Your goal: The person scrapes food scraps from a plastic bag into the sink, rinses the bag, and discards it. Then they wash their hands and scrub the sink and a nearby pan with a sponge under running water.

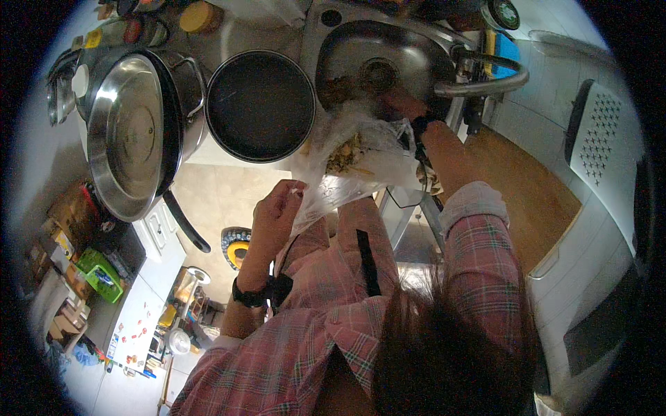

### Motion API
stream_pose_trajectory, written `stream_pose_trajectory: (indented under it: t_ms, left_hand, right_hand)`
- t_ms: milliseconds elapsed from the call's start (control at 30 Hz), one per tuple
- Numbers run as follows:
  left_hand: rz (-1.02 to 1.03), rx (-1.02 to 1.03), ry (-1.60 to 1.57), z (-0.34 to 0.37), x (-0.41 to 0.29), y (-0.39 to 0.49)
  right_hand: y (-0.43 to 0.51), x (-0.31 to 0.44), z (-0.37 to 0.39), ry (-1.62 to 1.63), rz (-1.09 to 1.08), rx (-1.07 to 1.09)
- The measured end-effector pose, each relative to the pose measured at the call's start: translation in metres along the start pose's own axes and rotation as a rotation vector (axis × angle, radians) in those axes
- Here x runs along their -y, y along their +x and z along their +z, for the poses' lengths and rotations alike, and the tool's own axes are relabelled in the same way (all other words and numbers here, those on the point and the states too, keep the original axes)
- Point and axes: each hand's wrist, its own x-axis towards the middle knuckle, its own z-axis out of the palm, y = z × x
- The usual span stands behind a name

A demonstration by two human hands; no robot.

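A transparent plastic bag [317, 195] hangs at the front edge of the sink, with food scraps [343, 155] lying inside it. My left hand [281, 205] pinches the bag's rim on the left side. Over the bag, my right hand [405, 103] reaches down into the stainless steel sink [416, 57], close to the drain strainer [380, 74]. Its fingers are dim and blurred, so whether they hold anything is hidden. Dark residue [338, 88] shows on the sink floor left of the drain.
A black round pan [260, 106] stands left of the sink. Beside it, a steel lid or shallow pan [127, 138] leans on a large pot [193, 119], and a black handle [187, 223] juts over the floor. The curved faucet [489, 88] arches in from the right.
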Motion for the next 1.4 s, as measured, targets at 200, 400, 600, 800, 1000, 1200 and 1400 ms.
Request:
stream_pose_trajectory:
  t_ms: [200,400,600,800,1000,1200,1400]
  left_hand:
    - [0.019,-0.009,0.006,-0.001,0.011,0.002]
    - [-0.020,0.013,0.036,-0.004,0.016,0.008]
    - [0.053,-0.009,0.035,-0.005,0.011,0.010]
    - [0.084,0.000,0.006,-0.002,0.010,0.014]
    - [0.032,0.022,0.029,-0.006,0.008,0.015]
    - [0.032,0.019,0.006,-0.004,0.011,0.017]
    - [0.035,0.010,0.001,-0.006,0.011,0.015]
  right_hand:
    - [0.055,0.033,0.037,-0.137,-0.207,-0.092]
    - [0.054,0.054,0.033,-0.150,-0.242,-0.013]
    - [0.022,0.043,-0.004,-0.566,-0.191,-0.346]
    - [0.017,0.051,-0.006,-0.596,-0.172,-0.318]
    - [0.018,0.065,-0.008,-0.048,0.187,-0.059]
    - [0.014,0.066,-0.010,-0.415,-0.084,0.006]
    - [-0.001,0.081,-0.030,-0.985,-0.160,0.144]
